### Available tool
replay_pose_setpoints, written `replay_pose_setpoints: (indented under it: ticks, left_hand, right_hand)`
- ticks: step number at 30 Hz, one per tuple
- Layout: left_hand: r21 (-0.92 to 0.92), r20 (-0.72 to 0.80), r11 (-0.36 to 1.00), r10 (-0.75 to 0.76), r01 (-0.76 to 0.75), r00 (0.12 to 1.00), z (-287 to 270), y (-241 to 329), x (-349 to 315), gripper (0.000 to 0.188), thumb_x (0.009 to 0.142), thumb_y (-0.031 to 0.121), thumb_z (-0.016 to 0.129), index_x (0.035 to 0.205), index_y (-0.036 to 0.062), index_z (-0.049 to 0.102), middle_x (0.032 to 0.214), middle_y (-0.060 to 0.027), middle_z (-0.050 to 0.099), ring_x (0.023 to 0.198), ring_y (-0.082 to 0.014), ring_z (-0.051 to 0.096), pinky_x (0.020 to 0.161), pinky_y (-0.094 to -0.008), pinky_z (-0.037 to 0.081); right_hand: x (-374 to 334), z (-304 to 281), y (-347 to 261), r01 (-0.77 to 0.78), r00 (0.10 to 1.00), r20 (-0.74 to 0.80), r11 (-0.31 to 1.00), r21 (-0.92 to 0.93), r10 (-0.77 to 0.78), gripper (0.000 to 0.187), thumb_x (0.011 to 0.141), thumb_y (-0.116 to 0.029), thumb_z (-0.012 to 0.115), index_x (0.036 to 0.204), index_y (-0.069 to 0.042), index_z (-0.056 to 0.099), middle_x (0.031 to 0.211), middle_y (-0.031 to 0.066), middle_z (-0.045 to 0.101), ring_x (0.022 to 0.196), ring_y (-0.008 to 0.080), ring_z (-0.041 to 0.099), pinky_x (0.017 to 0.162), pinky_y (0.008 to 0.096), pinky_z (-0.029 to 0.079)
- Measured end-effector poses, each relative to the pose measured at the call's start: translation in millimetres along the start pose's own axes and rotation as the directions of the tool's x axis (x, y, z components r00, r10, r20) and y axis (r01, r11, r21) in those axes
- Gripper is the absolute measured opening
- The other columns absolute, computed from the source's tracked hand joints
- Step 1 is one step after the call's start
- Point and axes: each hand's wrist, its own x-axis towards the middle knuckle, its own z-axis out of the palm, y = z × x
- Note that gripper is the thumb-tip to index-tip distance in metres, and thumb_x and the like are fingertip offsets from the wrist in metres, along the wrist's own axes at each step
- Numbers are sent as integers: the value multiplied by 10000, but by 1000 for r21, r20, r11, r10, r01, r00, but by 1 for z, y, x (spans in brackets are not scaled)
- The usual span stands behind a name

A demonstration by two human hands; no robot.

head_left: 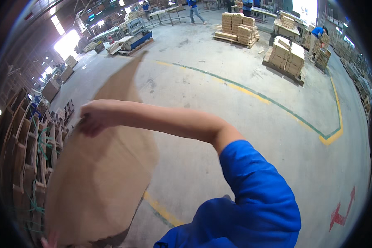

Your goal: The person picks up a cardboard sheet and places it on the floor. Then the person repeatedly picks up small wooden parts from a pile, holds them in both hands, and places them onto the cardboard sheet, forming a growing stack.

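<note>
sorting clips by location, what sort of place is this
Probably a woodworking factory or warehouse: there are stacks of pale wood pieces, slatted wooden structures that look like pallets, and yellow and green floor lines.

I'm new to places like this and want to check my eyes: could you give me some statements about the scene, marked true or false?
1. The right hand holds the brown sheet. True.
2. The sheet is lying flat. False: it is held up and bent.
3. The wearer's right sleeve is blue. True.
4. Only one hand is in view. False: part of the left hand shows at the lower left.
5. The red floor marking is at the picture's right. True.
</note>
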Motion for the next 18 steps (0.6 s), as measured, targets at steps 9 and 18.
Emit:
replay_pose_setpoints:
  ticks: [9, 18]
  left_hand:
    - [-326, 363, 940, 24, 103, 931, 369, -12, 126, 533, 920, 424, 349, 1066, -48, 547, 968, -164, 633, 870, -246, 616, 834, -357, 445]
    - [-477, 873, 762, 355, 438, 333, 767, 75, 231, 517, 937, 388, 332, 1124, -50, 534, 1043, -181, 618, 955, -285, 612, 880, -397, 473]
  right_hand:
    - [-91, -305, -39, 66, 799, -597, 997, -38, -76, 346, 879, -240, 469, 1042, 60, 524, 1021, 236, 610, 958, 309, 614, 866, 388, 495]
    - [-197, -465, -111, 296, 217, -950, 943, -154, -223, 289, 872, -211, 511, 1028, 31, 535, 969, 178, 611, 911, 287, 604, 846, 426, 502]
